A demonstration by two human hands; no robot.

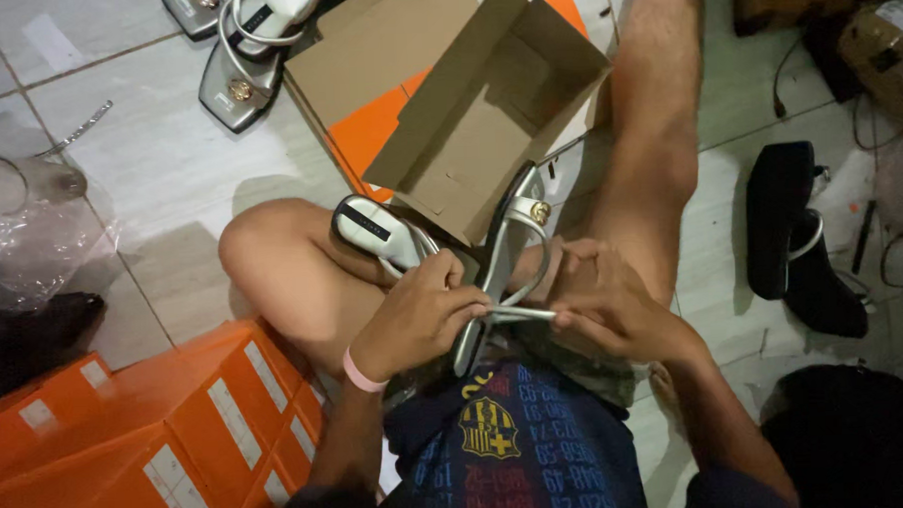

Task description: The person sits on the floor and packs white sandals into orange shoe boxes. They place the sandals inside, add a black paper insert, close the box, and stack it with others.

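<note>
So the person sits on the floor (169, 174) with both hands working right in their lap. The left hand (419, 320) has its fingers curled shut around the grey sandal (497, 272), gripping near the sole's edge, and there's a pink wristband (361, 372) on that wrist. The right hand (609, 309) sits just beside it, fingers pinched closed on the sandal's thin strap (522, 312), which runs straight across between the two sets of fingertips. The sandal itself stands on edge, tilted, with its round gold stud (540, 212) just past the right fingers.

Just beyond the left fingers, a second grey sandal (376, 232) rests on the knee, touching the first one. Past both of those lies an open cardboard shoebox (467, 123) with an orange lid (377, 131) under it. Off to the left of the left hand, a stack of orange boxes (178, 434). Farthest out, more grey sandals (244, 51) lie on the tiles, and black shoes (796, 237) lie well to the right of the right fingers.
</note>
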